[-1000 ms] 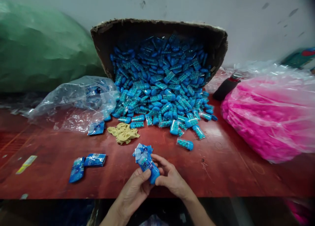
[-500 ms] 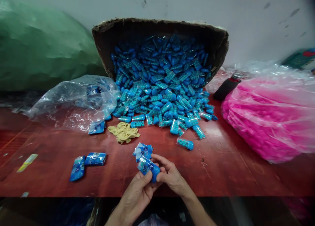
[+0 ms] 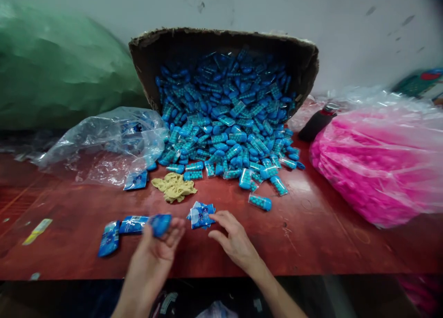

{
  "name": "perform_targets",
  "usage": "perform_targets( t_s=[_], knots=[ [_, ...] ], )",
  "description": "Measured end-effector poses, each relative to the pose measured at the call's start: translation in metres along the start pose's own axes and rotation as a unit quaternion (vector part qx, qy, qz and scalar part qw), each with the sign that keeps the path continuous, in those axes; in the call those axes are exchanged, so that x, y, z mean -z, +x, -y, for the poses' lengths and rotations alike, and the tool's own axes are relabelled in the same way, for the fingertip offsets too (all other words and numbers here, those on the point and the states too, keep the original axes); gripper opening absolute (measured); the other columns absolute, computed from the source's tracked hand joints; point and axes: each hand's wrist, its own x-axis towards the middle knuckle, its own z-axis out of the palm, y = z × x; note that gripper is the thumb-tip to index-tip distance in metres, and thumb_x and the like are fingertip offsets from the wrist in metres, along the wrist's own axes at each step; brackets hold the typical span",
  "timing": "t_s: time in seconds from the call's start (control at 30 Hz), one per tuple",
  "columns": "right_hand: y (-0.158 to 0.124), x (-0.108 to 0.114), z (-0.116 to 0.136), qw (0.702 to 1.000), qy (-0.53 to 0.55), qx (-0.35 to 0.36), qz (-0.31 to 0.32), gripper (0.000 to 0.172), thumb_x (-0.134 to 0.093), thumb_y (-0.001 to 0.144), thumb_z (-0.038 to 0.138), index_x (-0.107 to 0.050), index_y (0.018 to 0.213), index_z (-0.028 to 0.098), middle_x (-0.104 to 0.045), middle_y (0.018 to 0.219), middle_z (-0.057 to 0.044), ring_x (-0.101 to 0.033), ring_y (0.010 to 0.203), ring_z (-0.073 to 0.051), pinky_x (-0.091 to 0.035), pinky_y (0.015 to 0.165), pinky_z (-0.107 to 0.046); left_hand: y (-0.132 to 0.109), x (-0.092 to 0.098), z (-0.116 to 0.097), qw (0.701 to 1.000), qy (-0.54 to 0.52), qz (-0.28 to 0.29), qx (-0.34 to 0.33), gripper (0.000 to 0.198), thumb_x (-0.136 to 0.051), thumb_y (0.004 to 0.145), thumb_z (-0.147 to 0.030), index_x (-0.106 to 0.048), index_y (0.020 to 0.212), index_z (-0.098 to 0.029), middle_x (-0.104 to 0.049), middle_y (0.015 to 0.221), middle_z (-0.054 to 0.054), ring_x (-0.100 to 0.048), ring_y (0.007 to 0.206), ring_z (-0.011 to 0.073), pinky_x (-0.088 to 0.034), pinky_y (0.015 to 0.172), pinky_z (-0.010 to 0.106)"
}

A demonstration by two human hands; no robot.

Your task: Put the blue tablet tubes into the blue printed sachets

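Two bare hands are reaching in over the near edge of the red table [image 3: 328,249], as the head view is showing me. The left hand [image 3: 157,249] is pinching a blue pack [image 3: 161,225] between thumb and fingers, and motion is blurring both. That pack is hanging near the table's front edge, left of the middle, just beside two blue packs [image 3: 109,238] that are lying towards the left. The right hand [image 3: 233,242] is holding nothing; its thumb and forefinger are standing apart by a small stack of blue sleeves [image 3: 202,215], and I cannot tell whether the fingertip is touching it. Behind, a crumpled yellow cloth [image 3: 174,187] is lying by a clear plastic bag [image 3: 93,140]. Towards the back edge, an open carton [image 3: 223,31] is spilling blue capsules [image 3: 224,124], while a pink-filled bag [image 3: 374,170] is bulging at the right.
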Motion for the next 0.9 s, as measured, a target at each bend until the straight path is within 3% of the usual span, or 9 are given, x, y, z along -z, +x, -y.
perform_targets(
  t_s=[0.17, 0.3, 0.37, 0.43, 0.53, 0.6, 0.67, 0.77, 0.9],
  knots=[
    [0.024, -0.002, 0.010, 0.980, -0.198, 0.021, -0.010, 0.037, -0.055, 0.081, 0.027, -0.050, 0.117, 0.026, -0.054, 0.105, -0.006, -0.048, 0.094, -0.022, -0.040, 0.082, -0.036, 0.011, 0.023, -0.042, 0.991, -0.054, -0.119, -0.034, 0.044, -0.020, 0.089, -0.028, -0.060, 0.091, -0.011, -0.069, 0.079, 0.009, -0.064, 0.082, 0.0170, -0.052, 0.075, 0.035],
    [0.067, -0.025, 0.021, 0.952, -0.298, 0.062, 0.009, 0.051, -0.055, 0.079, 0.040, -0.040, 0.125, 0.025, -0.053, 0.111, -0.008, -0.048, 0.097, -0.025, -0.040, 0.078, -0.037, 0.007, 0.025, -0.021, 0.997, 0.050, -0.058, -0.008, 0.020, -0.041, 0.081, -0.017, -0.061, 0.085, -0.014, -0.064, 0.059, 0.002, -0.064, 0.065, 0.0170, -0.051, 0.074, 0.038],
    [0.094, -0.040, 0.021, 0.934, -0.353, 0.048, 0.018, 0.056, -0.054, 0.078, 0.043, -0.037, 0.127, 0.023, -0.054, 0.107, -0.010, -0.049, 0.095, -0.026, -0.040, 0.075, -0.037, 0.010, 0.020, -0.010, 0.985, 0.156, -0.023, -0.066, 0.014, -0.052, 0.075, -0.018, -0.061, 0.085, -0.016, -0.065, 0.060, 0.002, -0.063, 0.067, 0.0188, -0.049, 0.077, 0.039],
    [0.119, -0.054, 0.018, 0.927, -0.372, 0.033, 0.039, 0.040, -0.052, 0.081, 0.037, -0.047, 0.117, 0.020, -0.058, 0.098, -0.010, -0.054, 0.087, -0.023, -0.041, 0.069, -0.032, 0.020, 0.013, -0.006, 0.937, 0.287, -0.017, -0.200, 0.021, -0.060, 0.069, -0.023, -0.061, 0.090, -0.019, -0.068, 0.076, 0.004, -0.062, 0.082, 0.0218, -0.043, 0.086, 0.039],
    [0.142, -0.065, 0.013, 0.928, -0.365, 0.040, 0.060, 0.021, -0.040, 0.087, 0.021, -0.058, 0.097, 0.019, -0.062, 0.089, -0.007, -0.057, 0.077, -0.018, -0.039, 0.063, -0.027, 0.051, 0.006, -0.008, 0.778, 0.471, -0.010, -0.415, 0.032, -0.059, 0.070, -0.028, -0.058, 0.101, -0.022, -0.058, 0.114, 0.008, -0.045, 0.114, 0.0252, -0.027, 0.101, 0.039],
    [0.143, -0.061, 0.012, 0.930, -0.355, 0.056, 0.074, 0.022, -0.039, 0.087, 0.018, -0.059, 0.095, 0.021, -0.062, 0.088, -0.004, -0.057, 0.077, -0.017, -0.038, 0.062, -0.025, 0.075, 0.007, -0.008, 0.678, 0.563, 0.009, -0.473, 0.040, -0.053, 0.073, -0.029, -0.052, 0.111, -0.018, -0.049, 0.125, 0.013, -0.035, 0.123, 0.0275, -0.023, 0.102, 0.043],
    [0.132, -0.049, 0.013, 0.932, -0.343, 0.075, 0.086, 0.020, -0.043, 0.086, 0.021, -0.057, 0.101, 0.023, -0.061, 0.092, -0.002, -0.055, 0.082, -0.016, -0.038, 0.064, -0.023, 0.096, 0.011, -0.006, 0.615, 0.626, 0.011, -0.479, 0.041, -0.051, 0.075, -0.028, -0.051, 0.114, -0.016, -0.047, 0.126, 0.016, -0.032, 0.124, 0.0310, -0.022, 0.101, 0.048],
    [0.099, -0.024, 0.010, 0.933, -0.334, 0.094, 0.095, 0.029, -0.051, 0.084, 0.031, -0.051, 0.112, 0.026, -0.058, 0.095, 0.000, -0.052, 0.089, -0.015, -0.038, 0.070, -0.022, 0.113, 0.017, -0.001, 0.562, 0.673, 0.004, -0.481, 0.037, -0.047, 0.077, -0.026, -0.053, 0.112, -0.018, -0.045, 0.127, 0.016, -0.030, 0.124, 0.0335, -0.024, 0.098, 0.050],
    [0.056, -0.009, -0.005, 0.926, -0.364, 0.070, 0.074, 0.017, -0.056, 0.081, 0.033, -0.061, 0.095, 0.026, -0.057, 0.086, -0.001, -0.050, 0.080, -0.017, -0.036, 0.066, -0.025, 0.109, 0.015, 0.003, 0.549, 0.678, -0.003, -0.489, 0.039, -0.043, 0.079, -0.028, -0.052, 0.114, -0.013, -0.044, 0.127, 0.020, -0.034, 0.121, 0.0336, -0.028, 0.096, 0.046]
  ],
)
